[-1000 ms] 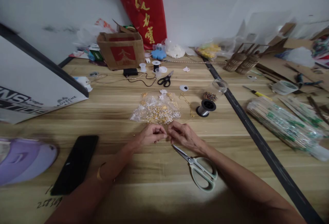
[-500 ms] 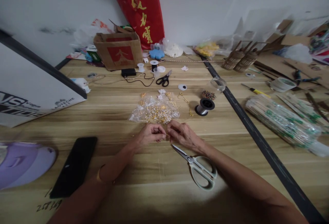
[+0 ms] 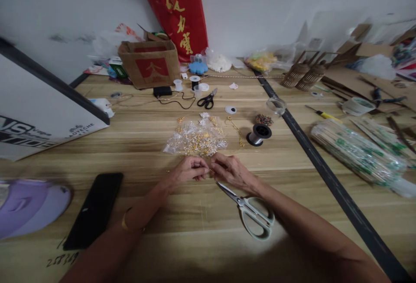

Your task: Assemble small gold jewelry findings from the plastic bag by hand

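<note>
My left hand (image 3: 191, 169) is closed in a pinch, its fingertips close to those of my right hand (image 3: 230, 169). The right fingers are pinched together too. Whatever sits between the fingertips is too small to make out, though a tiny gold-coloured bit shows near the right ones. Just beyond both hands lies a heap of gold and silver jewellery findings (image 3: 204, 142) among clear plastic bags (image 3: 175, 143). White-handled scissors (image 3: 251, 213) rest below my right hand, blades pointing toward it. A gold chain (image 3: 236, 131) lies right of the heap, beside a spool of clear line (image 3: 259, 134).
A black phone (image 3: 94, 211) and a purple cap (image 3: 35, 207) lie at the left. Black scissors (image 3: 207, 99) and a paper bag (image 3: 148, 64) stand farther back. Beads (image 3: 264, 120) spill by a clear jar (image 3: 276, 106). Bagged sticks (image 3: 357, 151) lie right of a dark strip (image 3: 312, 157).
Both hands stay almost where they were, still pinched, with only a slight shift of the fingertips. Nothing else on the table has visibly moved.
</note>
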`<action>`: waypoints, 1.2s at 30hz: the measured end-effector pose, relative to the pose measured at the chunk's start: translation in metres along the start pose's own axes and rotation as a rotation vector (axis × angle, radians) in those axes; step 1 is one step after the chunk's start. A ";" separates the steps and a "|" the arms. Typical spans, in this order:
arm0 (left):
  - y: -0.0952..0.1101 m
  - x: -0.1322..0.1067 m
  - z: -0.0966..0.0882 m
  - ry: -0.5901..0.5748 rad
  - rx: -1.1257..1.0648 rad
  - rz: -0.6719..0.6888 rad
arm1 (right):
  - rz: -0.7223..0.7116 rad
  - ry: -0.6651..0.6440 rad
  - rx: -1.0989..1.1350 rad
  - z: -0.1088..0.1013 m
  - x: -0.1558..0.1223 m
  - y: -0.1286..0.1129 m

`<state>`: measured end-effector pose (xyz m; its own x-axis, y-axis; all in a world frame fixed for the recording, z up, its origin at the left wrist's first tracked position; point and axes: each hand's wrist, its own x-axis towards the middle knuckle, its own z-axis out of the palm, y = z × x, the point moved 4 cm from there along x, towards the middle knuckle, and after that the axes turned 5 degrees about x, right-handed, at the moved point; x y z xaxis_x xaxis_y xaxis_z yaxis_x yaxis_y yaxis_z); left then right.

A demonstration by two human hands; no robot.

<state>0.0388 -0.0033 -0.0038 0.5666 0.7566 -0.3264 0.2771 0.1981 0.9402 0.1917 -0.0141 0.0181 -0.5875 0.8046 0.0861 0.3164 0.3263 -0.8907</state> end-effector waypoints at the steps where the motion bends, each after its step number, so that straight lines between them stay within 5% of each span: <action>1: 0.000 0.000 0.000 -0.004 0.001 0.000 | 0.002 0.000 -0.005 0.000 0.000 0.001; 10: -0.002 0.001 -0.002 -0.065 -0.046 0.026 | 0.007 -0.002 0.052 -0.001 0.001 0.004; 20: -0.012 0.004 -0.002 -0.060 -0.354 -0.067 | 0.007 0.008 0.150 -0.001 0.001 0.002; 36: -0.020 0.007 0.010 0.055 -0.623 -0.124 | -0.080 -0.038 -0.099 0.003 0.000 -0.012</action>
<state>0.0450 -0.0079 -0.0255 0.5142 0.7321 -0.4468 -0.1741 0.5992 0.7814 0.1861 -0.0196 0.0271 -0.6408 0.7555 0.1363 0.3386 0.4375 -0.8330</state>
